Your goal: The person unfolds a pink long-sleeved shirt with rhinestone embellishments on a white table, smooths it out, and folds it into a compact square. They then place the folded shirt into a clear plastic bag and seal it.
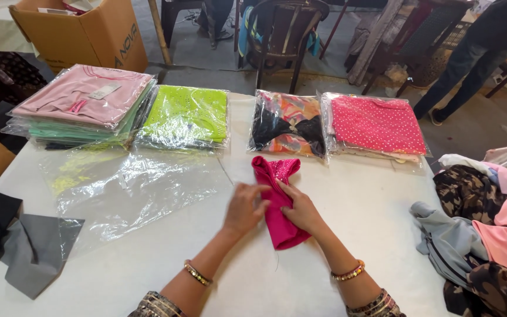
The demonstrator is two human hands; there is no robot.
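A bright pink sparkly garment (277,202) lies bunched in a narrow strip on the white table (359,194), in the middle. My left hand (244,208) presses on its left edge with fingers gripping the cloth. On the right side, my right hand (301,211) rests with fingers closed on the fabric. Both wrists wear bangles.
An empty clear plastic bag (130,188) lies left of the hands. Bagged garments line the far edge: a pink and green stack (83,103), a lime one (188,114), a patterned one (289,123), a pink dotted one (377,124). Loose clothes (482,229) pile at right; grey cloth (24,246) at left.
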